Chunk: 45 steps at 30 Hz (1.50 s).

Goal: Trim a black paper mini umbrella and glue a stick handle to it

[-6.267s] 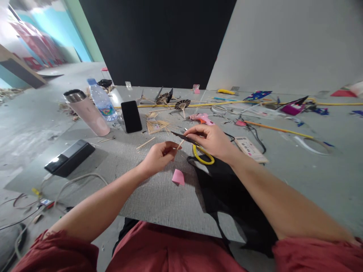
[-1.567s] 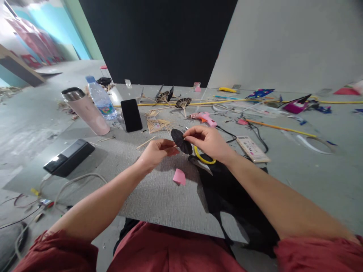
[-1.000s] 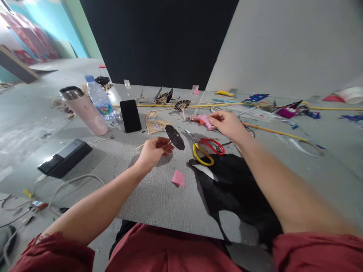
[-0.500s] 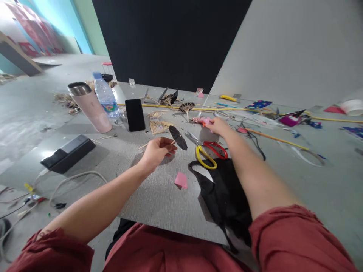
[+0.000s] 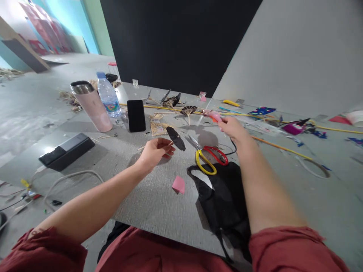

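Observation:
My left hand [image 5: 157,152] pinches the thin stick of a small black paper umbrella [image 5: 175,138], whose canopy tilts just beyond my fingertips. My right hand [image 5: 231,128] is closed round the handle of a pink hot glue gun [image 5: 213,115] with an orange trigger, raised over the table with its nozzle toward the left. A dark cord trails below my right wrist. Between my hands lie scissors [image 5: 202,148] with one yellow and one red handle, blades partly spread. Another miniature umbrella frame [image 5: 188,111] with a dark pleated top stands beyond the nozzle.
A phone [image 5: 136,116], a pink tumbler [image 5: 92,107] and a water bottle [image 5: 109,96] stand at the left, behind a power bank [image 5: 67,152]. Black fabric [image 5: 227,204] lies near the front edge beside a pink scrap [image 5: 178,184]. Bamboo pieces [image 5: 157,124] lie mid-table.
My right hand has lifted the pink glue gun off the table and moved it slightly right, its cord now showing. My left hand still holds the black umbrella in nearly the same place.

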### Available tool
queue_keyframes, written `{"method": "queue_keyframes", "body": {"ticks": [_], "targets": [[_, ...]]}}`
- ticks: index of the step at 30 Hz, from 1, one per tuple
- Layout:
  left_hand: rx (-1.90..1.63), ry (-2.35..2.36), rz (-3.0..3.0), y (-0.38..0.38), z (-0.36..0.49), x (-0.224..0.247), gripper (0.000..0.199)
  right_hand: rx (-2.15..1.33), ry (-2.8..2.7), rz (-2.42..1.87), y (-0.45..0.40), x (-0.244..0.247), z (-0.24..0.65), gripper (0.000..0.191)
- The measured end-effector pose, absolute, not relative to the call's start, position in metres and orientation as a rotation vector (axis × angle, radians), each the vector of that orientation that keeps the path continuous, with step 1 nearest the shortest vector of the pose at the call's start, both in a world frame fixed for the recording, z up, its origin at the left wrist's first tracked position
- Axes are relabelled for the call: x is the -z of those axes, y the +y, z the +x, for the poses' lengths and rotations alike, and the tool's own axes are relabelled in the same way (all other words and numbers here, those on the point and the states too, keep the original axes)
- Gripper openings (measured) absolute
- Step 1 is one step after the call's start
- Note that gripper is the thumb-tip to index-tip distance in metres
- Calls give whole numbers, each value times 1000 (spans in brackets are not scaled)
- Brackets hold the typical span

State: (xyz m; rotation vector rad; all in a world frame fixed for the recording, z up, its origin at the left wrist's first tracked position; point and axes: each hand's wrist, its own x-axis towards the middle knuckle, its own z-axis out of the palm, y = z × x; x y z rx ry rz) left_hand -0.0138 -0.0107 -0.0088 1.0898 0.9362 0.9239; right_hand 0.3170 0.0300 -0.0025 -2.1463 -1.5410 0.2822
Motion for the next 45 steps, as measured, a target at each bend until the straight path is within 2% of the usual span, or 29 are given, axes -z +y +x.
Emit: {"method": "queue_keyframes", "body": {"ticks": [2,5,10,12,24,45], "targets": [[-951,920,1088,-8,-15,9,9,-362,-1496,-2012,24,-14,309,23],[-1002,893,1079,-4,-16,9,7,-681,-1384,-1613,11,-36,288,19],[-1071,847,1053,-1,-17,9,8,-949,-1501,-1390,-9,-57,252,37],[-1075,826,1050,0,-18,8,9,-988,-1539,-1370,-13,-58,244,38],[-1056,832,1078,3,-18,9,4,-982,-1671,-1389,-10,-55,247,28],[-1035,908,1111,2,-15,6,11,-983,-1816,-1528,-18,-67,242,23]]}}
